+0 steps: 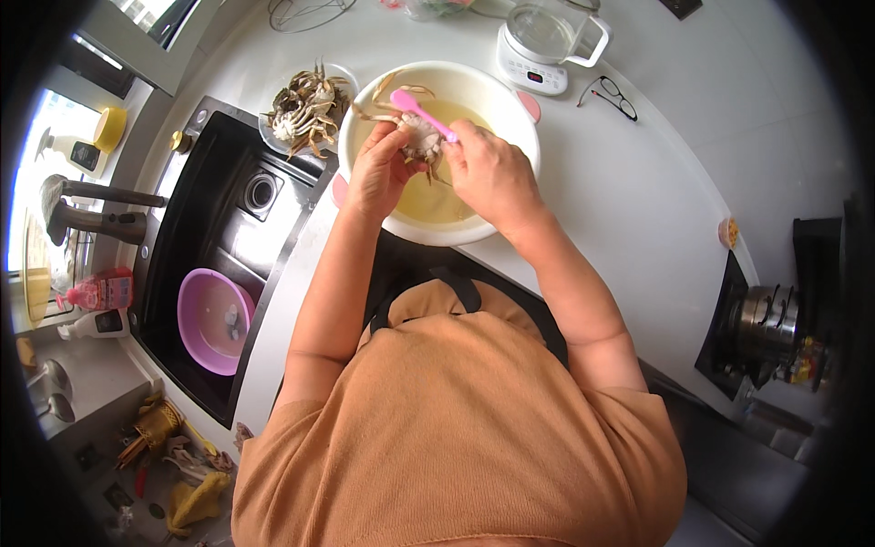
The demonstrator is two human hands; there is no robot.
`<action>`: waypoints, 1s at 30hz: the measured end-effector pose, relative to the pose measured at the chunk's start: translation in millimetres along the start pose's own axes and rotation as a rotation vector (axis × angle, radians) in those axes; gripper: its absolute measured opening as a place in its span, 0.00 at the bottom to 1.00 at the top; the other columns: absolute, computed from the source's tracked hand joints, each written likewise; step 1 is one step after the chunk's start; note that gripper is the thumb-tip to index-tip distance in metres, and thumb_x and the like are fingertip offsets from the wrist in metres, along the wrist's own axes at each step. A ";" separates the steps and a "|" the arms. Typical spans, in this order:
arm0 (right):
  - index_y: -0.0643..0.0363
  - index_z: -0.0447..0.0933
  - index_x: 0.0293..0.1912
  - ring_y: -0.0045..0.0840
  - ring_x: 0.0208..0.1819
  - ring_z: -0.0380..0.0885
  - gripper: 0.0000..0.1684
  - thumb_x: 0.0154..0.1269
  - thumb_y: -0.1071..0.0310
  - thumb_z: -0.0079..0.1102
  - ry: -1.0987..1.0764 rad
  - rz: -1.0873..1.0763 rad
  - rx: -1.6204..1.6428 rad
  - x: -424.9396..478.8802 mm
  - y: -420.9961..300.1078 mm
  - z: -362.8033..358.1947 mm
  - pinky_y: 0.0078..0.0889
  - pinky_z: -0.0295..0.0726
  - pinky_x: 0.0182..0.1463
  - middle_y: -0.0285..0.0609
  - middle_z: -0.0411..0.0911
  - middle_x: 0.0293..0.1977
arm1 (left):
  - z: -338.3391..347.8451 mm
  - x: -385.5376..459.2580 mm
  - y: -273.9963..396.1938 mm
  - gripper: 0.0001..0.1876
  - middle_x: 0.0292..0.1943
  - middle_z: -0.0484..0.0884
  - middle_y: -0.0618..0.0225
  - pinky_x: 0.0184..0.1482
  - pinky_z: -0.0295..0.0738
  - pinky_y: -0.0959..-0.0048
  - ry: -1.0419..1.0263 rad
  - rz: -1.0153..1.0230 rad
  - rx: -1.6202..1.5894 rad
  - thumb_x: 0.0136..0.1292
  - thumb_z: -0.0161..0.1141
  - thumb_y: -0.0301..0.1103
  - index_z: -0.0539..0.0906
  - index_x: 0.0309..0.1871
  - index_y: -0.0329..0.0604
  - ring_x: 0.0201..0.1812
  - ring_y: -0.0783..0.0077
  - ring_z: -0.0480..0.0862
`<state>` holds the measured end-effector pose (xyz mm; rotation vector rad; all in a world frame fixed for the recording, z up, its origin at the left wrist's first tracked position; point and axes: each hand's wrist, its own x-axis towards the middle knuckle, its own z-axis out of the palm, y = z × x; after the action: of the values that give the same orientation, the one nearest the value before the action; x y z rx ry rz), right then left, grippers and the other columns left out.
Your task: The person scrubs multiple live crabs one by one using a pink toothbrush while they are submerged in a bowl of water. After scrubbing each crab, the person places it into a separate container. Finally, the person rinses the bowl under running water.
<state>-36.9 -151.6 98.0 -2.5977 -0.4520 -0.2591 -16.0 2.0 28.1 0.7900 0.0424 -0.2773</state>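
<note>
Over a large white basin (525, 164) of yellowish water, my left hand (384, 164) grips a crab (422, 140) by its side. The crab's pale underside faces up and its legs stick out past my fingers. In my right hand (487, 171) is a pink brush (424, 113), its handle between my thumb and fingers. The wider pink end lies beyond the crab, toward the basin's far rim; whether bristles touch the crab cannot be seen. Left of the basin, a clear bowl (350, 76) holds a heap of several crabs (311, 109).
The black sink (219, 164) at left holds a purple basin (188, 301) with water. Soap bottles (102, 290) and a faucet (102, 219) line the window side. An electric glass kettle (540, 41) and eyeglasses (615, 99) sit at the back right. A steel pot (765, 318) stands far right.
</note>
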 end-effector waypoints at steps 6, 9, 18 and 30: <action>0.61 0.67 0.34 0.45 0.27 0.76 0.09 0.60 0.65 0.50 -0.075 0.005 0.042 -13.5 6.8 -17.2 0.44 0.75 0.30 0.52 0.75 0.25 | -5.6 -5.6 5.5 0.17 0.43 0.78 0.65 0.34 0.76 0.76 0.025 -0.026 0.075 0.63 0.53 0.34 0.69 0.54 0.45 0.40 0.74 0.79; 0.61 0.67 0.34 0.45 0.28 0.76 0.09 0.60 0.66 0.50 -0.061 -0.005 -0.032 -11.2 6.3 -5.1 0.44 0.76 0.31 0.51 0.75 0.25 | 0.1 -5.4 2.4 0.15 0.42 0.79 0.65 0.33 0.77 0.76 -0.002 -0.059 0.119 0.63 0.53 0.34 0.71 0.53 0.44 0.39 0.74 0.80; 0.62 0.66 0.35 0.44 0.27 0.77 0.10 0.60 0.65 0.50 -0.076 -0.004 -0.038 -16.1 6.3 -16.2 0.43 0.77 0.31 0.51 0.75 0.25 | 5.1 -4.8 8.8 0.16 0.43 0.77 0.65 0.37 0.78 0.75 0.013 -0.042 0.124 0.63 0.52 0.31 0.69 0.54 0.42 0.41 0.73 0.79; 0.62 0.66 0.34 0.47 0.26 0.76 0.10 0.61 0.64 0.50 -0.090 -0.002 -0.113 -16.5 9.2 -14.9 0.44 0.77 0.30 0.52 0.75 0.25 | 14.3 -3.2 0.8 0.18 0.44 0.76 0.66 0.39 0.79 0.72 -0.004 -0.035 0.304 0.62 0.53 0.28 0.68 0.56 0.41 0.44 0.71 0.78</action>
<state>-50.4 -171.0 102.6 -2.7278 -0.4850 -0.1728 -19.8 -6.8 39.2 1.0911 0.0099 -0.3230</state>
